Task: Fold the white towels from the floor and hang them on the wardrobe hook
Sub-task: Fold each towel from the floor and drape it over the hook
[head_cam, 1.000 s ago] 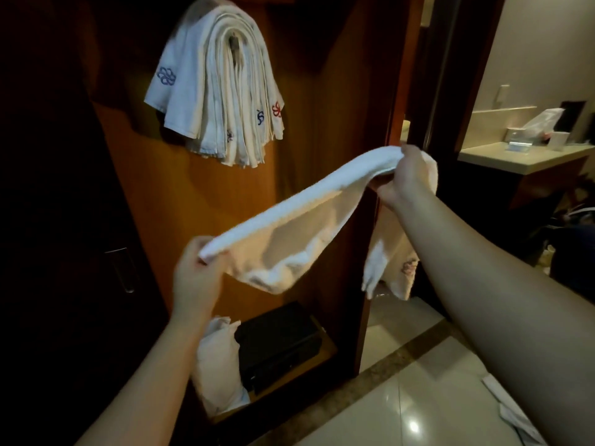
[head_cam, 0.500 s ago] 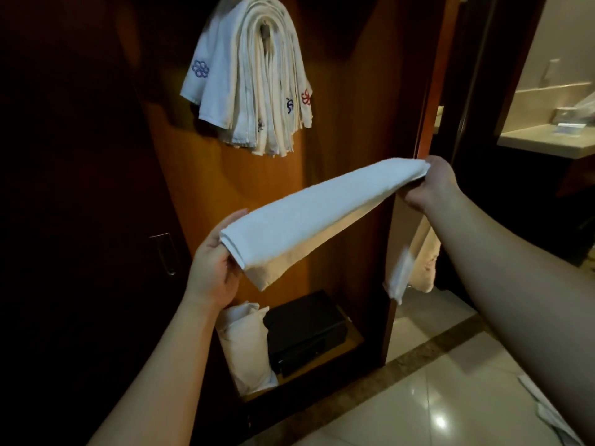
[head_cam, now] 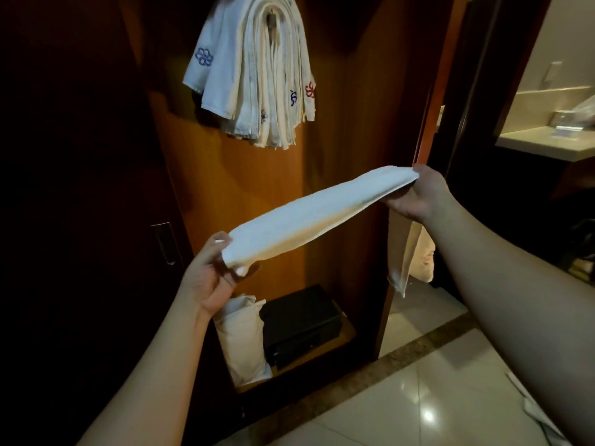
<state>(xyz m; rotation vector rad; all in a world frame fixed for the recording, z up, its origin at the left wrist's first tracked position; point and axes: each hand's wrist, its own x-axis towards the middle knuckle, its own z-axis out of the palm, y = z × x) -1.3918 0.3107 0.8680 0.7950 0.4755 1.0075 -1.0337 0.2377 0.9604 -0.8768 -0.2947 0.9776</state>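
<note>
1. White terry towel [head_cam: 317,214], folded into a long narrow band, stretched in mid-air before the wardrobe [head_cam: 338,156].
2. Pinched at both ends: left hand [head_cam: 211,273], right hand [head_cam: 418,196].
3. Hanging towels [head_cam: 254,72] above: blue and red embroidered logos, probably flowers.

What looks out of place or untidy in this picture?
A white cloth lies crumpled on the tiled floor at the lower right. Another towel dangles below the right hand. The stack on the hook hangs unevenly.

White towel [head_cam: 534,410] lies on tiled floor [head_cam: 402,410]
</note>
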